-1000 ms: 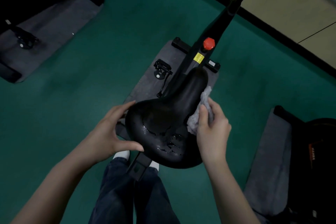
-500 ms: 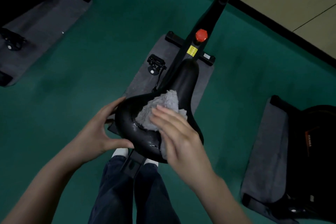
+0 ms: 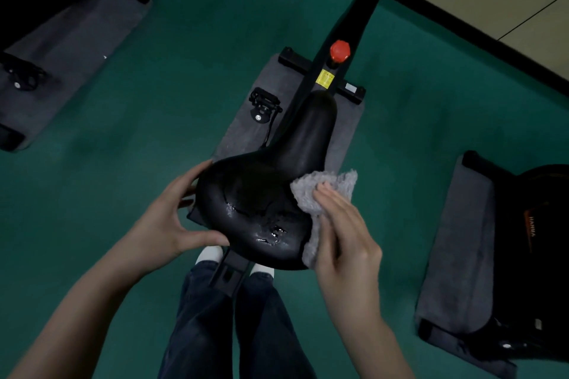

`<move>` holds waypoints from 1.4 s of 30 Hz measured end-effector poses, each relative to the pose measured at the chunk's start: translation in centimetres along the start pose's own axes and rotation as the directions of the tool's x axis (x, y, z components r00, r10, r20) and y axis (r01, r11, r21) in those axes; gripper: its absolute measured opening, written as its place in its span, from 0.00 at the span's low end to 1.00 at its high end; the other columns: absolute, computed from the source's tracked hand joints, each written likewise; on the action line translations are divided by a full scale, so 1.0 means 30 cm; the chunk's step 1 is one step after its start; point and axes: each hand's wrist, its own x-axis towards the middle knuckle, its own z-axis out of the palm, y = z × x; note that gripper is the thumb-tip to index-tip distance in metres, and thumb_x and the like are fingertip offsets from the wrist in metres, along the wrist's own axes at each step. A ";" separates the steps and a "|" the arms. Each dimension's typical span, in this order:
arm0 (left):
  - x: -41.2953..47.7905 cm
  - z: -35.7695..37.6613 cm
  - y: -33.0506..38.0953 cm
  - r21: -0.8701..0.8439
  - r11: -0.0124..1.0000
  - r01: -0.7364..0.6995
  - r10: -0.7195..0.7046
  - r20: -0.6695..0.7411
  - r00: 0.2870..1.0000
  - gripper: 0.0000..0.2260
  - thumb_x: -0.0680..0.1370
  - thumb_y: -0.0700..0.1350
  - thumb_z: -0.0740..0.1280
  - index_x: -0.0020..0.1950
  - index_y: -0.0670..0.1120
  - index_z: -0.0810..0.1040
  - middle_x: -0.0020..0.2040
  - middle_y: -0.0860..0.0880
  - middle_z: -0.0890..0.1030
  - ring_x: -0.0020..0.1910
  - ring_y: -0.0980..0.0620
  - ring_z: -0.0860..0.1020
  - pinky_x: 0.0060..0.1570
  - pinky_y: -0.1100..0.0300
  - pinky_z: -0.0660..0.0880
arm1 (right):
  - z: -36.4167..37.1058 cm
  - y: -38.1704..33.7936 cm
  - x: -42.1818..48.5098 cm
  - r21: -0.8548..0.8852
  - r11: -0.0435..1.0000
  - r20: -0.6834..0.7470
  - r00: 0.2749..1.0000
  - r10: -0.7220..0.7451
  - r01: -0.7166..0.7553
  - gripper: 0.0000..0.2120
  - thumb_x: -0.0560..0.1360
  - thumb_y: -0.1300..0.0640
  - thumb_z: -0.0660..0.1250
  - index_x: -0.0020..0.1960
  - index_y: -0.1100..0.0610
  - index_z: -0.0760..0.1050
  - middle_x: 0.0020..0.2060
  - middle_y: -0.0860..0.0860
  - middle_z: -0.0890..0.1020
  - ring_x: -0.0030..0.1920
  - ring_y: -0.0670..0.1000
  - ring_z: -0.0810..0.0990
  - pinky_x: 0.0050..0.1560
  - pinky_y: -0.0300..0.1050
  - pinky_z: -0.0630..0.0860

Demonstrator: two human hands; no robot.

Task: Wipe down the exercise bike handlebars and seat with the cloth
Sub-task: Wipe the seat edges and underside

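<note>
The black bike seat [image 3: 264, 194] fills the middle of the view, its nose pointing away from me, with wet shiny patches near its rear. My left hand [image 3: 167, 221] holds the seat's left rear edge, thumb along the back and fingers at the side. My right hand [image 3: 343, 228] presses the grey fluffy cloth [image 3: 323, 191] with straight fingers against the seat's right side. Part of the cloth hangs down past the seat's right rear edge. The handlebars are out of view.
The bike's black frame [image 3: 348, 40] with a red knob [image 3: 340, 51] runs forward over a grey mat [image 3: 271, 92]. A pedal [image 3: 264, 104] sits left of the frame. Other bikes on mats stand at far left [image 3: 61, 37] and right [image 3: 529, 255]. My legs are below the seat.
My right hand has swept the cloth from the top middle of the seat to its right side, uncovering the wet top. The left hand kept its hold.
</note>
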 end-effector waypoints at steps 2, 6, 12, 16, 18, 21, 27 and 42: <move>-0.001 -0.002 0.001 0.001 1.000 -0.003 0.003 0.001 1.000 0.47 0.54 0.57 0.81 0.68 0.65 0.62 0.68 0.57 0.71 0.66 0.62 0.70 0.66 0.62 0.67 | -0.013 0.026 0.014 -0.001 1.000 0.005 1.000 -0.002 0.002 0.15 0.76 0.69 0.61 0.61 0.62 0.77 0.60 0.52 0.80 0.64 0.46 0.76 0.66 0.39 0.70; -0.002 -0.004 0.011 0.011 1.000 0.015 -0.015 0.000 1.000 0.48 0.52 0.65 0.78 0.68 0.65 0.62 0.69 0.56 0.71 0.67 0.61 0.69 0.66 0.61 0.65 | -0.011 0.090 0.159 0.168 0.930 0.079 0.945 0.318 -0.327 0.13 0.79 0.66 0.61 0.58 0.54 0.78 0.55 0.49 0.82 0.58 0.47 0.79 0.62 0.36 0.72; -0.005 0.002 0.012 0.025 0.999 0.035 -0.035 -0.010 0.999 0.55 0.50 0.73 0.74 0.73 0.56 0.61 0.70 0.55 0.70 0.67 0.62 0.69 0.66 0.61 0.64 | -0.048 0.145 0.130 0.405 0.777 0.235 0.877 0.420 -0.481 0.10 0.80 0.65 0.60 0.55 0.59 0.79 0.45 0.49 0.83 0.45 0.43 0.80 0.48 0.36 0.76; -0.003 0.004 0.012 -0.002 1.000 0.027 -0.027 0.005 1.000 0.56 0.50 0.72 0.75 0.73 0.54 0.62 0.68 0.57 0.71 0.66 0.65 0.69 0.63 0.71 0.65 | -0.073 0.168 0.049 0.466 0.768 0.186 0.898 0.400 -0.439 0.11 0.79 0.64 0.61 0.53 0.52 0.80 0.47 0.44 0.84 0.51 0.44 0.81 0.53 0.36 0.75; 0.000 0.006 0.011 -0.023 1.000 0.016 -0.016 0.009 1.000 0.54 0.50 0.72 0.75 0.71 0.55 0.62 0.67 0.59 0.71 0.65 0.66 0.70 0.62 0.74 0.66 | -0.053 0.192 0.086 0.520 0.697 0.254 0.868 0.427 -0.494 0.10 0.80 0.64 0.60 0.54 0.56 0.79 0.47 0.46 0.84 0.50 0.45 0.81 0.53 0.38 0.76; 0.005 0.008 0.002 -0.045 0.999 -0.004 0.004 0.010 1.000 0.52 0.51 0.71 0.76 0.70 0.55 0.63 0.66 0.60 0.72 0.65 0.65 0.70 0.63 0.73 0.66 | -0.009 0.235 0.167 0.614 0.453 0.428 0.755 0.496 -0.646 0.10 0.80 0.64 0.59 0.58 0.63 0.76 0.48 0.56 0.83 0.49 0.52 0.81 0.56 0.47 0.76; 0.005 0.010 -0.017 -0.059 0.998 -0.022 0.022 -0.004 1.000 0.50 0.52 0.70 0.77 0.69 0.56 0.64 0.65 0.61 0.74 0.64 0.65 0.72 0.62 0.72 0.68 | -0.013 0.266 0.095 0.715 0.358 0.415 0.776 0.475 -0.601 0.10 0.80 0.59 0.60 0.56 0.59 0.79 0.49 0.56 0.84 0.49 0.52 0.82 0.51 0.43 0.79; 0.004 0.017 -0.029 -0.108 0.992 -0.065 0.065 -0.004 0.998 0.44 0.54 0.68 0.77 0.67 0.57 0.68 0.65 0.62 0.74 0.62 0.64 0.74 0.60 0.71 0.69 | 0.055 0.152 -0.082 0.728 0.562 -0.075 0.769 0.634 -0.392 0.14 0.78 0.52 0.62 0.58 0.59 0.77 0.53 0.55 0.82 0.58 0.54 0.79 0.62 0.51 0.74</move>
